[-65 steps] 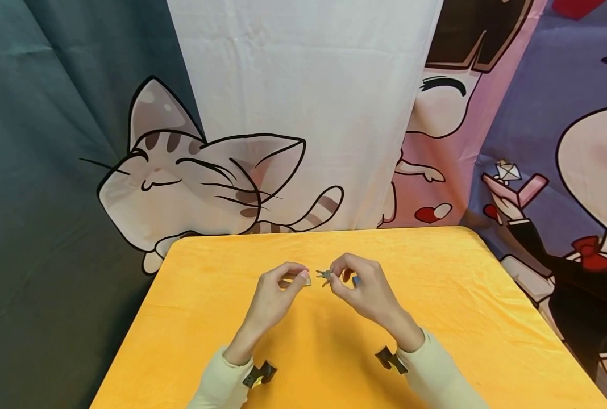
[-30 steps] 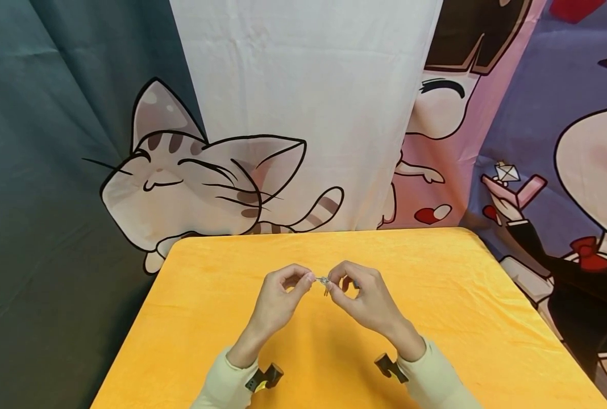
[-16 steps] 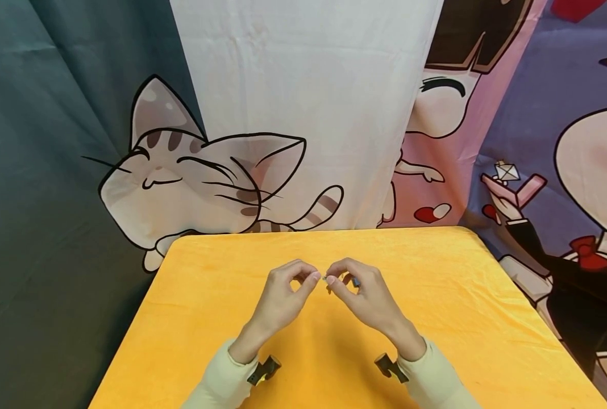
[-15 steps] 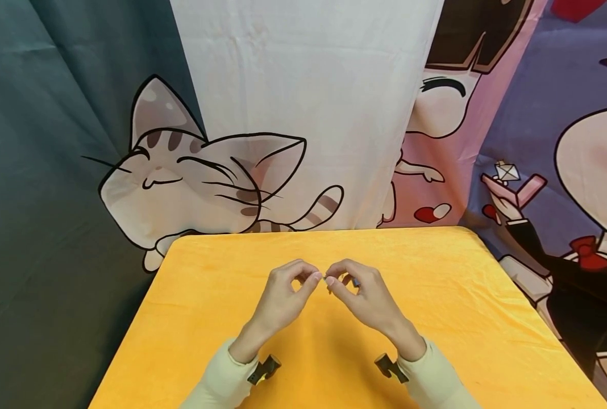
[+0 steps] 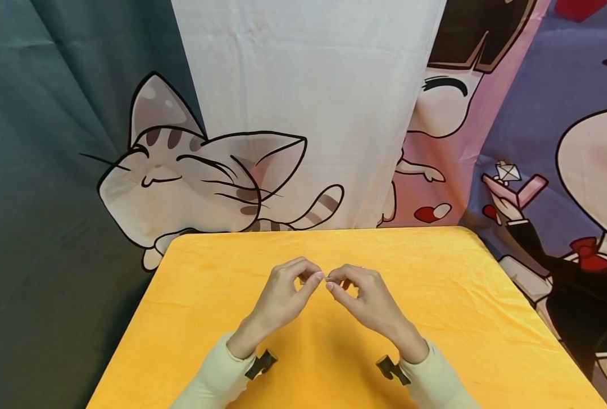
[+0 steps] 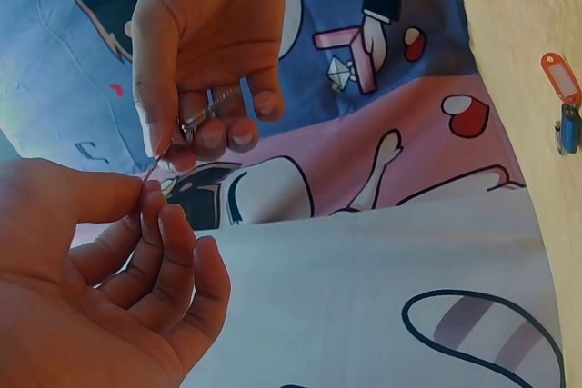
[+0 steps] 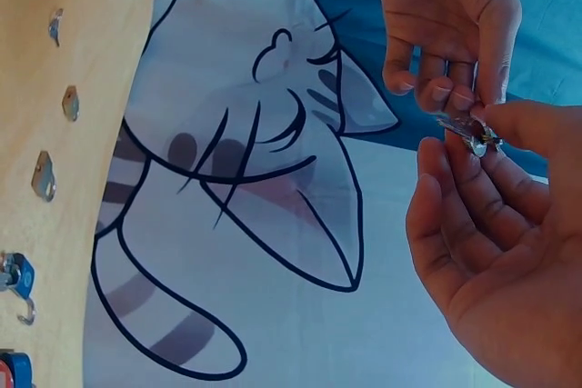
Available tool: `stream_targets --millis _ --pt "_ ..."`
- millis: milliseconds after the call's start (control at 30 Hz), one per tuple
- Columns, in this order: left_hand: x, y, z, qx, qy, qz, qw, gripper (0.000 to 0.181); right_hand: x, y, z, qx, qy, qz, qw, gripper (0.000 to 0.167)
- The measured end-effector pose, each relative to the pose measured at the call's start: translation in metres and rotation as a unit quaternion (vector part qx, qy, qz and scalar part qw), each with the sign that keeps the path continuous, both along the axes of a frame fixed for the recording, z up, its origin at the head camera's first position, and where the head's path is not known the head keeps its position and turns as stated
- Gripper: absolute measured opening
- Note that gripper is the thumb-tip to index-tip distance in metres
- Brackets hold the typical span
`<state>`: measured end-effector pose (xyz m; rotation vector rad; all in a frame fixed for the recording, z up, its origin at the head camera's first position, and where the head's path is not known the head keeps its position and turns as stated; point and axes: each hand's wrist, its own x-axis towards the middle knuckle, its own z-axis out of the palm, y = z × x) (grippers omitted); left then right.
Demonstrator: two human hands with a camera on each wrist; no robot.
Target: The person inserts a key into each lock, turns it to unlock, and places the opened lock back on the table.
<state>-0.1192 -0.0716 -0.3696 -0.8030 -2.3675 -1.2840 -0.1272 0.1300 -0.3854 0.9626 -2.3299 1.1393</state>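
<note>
My left hand [image 5: 285,292] and right hand [image 5: 372,295] are raised over the table, fingertips almost meeting. The right thumb and fingers pinch a small bunch of silver keys [image 7: 468,129]. In the left wrist view, the keys [image 6: 195,124] hang beneath the right fingers. A thin metal piece [image 6: 154,167], probably a key or the ring's edge, is pinched between the left thumb and forefinger and reaches toward the right fingertips. Both hands' other fingers are loosely bent. From the head view the fingers hide nearly all of the metal.
An orange cloth covers the table [image 5: 221,352]. On it lie a red-rimmed key tag [image 6: 560,77] and a blue padlock [image 6: 568,129]. Along the right wrist view's left edge are several silver metal pieces [image 7: 43,177] and another blue padlock [image 7: 16,274]. Cartoon-printed curtains [image 5: 308,85] hang behind.
The hands have come together from a small gap. The keys, fanned out at the right fingertips before, are now mostly hidden. A blue thing seen through the right hand no longer shows.
</note>
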Motion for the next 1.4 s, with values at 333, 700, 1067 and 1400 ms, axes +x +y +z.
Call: stream_targets --millis 333,700,1067,1400 --pt "-0.003 -0.001 -0.003 0.002 -0.008 -0.010 0.9999 0.015 0.001 0.000 -0.002 0.019 -0.006 0.019 0.9996 0.010" --pt "-0.012 -0.007 0.000 0.023 -0.008 0.005 0.9997 0.015 0.002 0.003 -0.003 -0.006 0.003 0.027 0.9996 0.011" --pt "-0.043 -0.018 -0.018 -0.018 -0.057 0.049 0.9970 0.014 0.001 0.008 -0.006 -0.017 0.013 0.019 0.9996 0.012" --pt "-0.080 -0.021 -0.056 -0.147 -0.094 0.112 0.9783 0.015 0.001 0.012 -0.010 -0.027 -0.009 0.016 0.9995 0.011"
